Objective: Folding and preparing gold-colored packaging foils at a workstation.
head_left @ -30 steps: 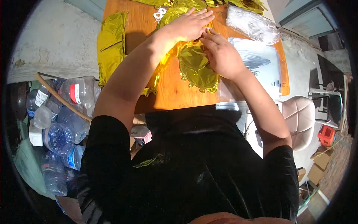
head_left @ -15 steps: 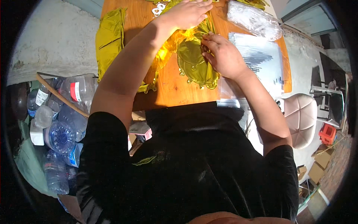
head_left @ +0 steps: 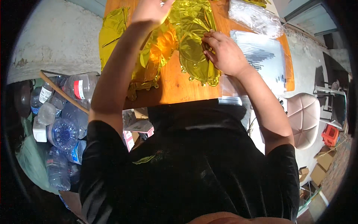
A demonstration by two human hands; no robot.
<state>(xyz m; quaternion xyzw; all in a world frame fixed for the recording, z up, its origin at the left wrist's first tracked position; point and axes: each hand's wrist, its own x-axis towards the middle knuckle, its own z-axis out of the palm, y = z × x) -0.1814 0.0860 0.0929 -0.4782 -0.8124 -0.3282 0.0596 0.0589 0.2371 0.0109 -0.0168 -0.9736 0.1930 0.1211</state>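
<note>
A flat gold foil balloon [head_left: 197, 52] with small tabs along its lower edge lies on the wooden table. My right hand [head_left: 225, 52] rests at its right side, fingers curled in and closed on the foil's edge. At the top of the view, my left hand [head_left: 151, 11] is over the table's left part, with its fingers partly cut off by the frame. A small white bit shows beside its thumb; what it holds, if anything, is hidden. Another gold foil piece [head_left: 143, 72] lies under my left forearm, and a further gold foil [head_left: 112, 35] is at the table's left edge.
A bundle of clear plastic [head_left: 255, 18] and a stack of clear bags [head_left: 261, 56] occupy the right side of the wooden table [head_left: 179, 91]. Empty plastic bottles [head_left: 63, 134] crowd the floor at left. A pale padded chair [head_left: 304, 119] stands at right.
My left hand has moved left and up, off the gold balloon, uncovering its upper part. My right hand keeps its place. The white rings seen earlier are now mostly hidden by my left hand.
</note>
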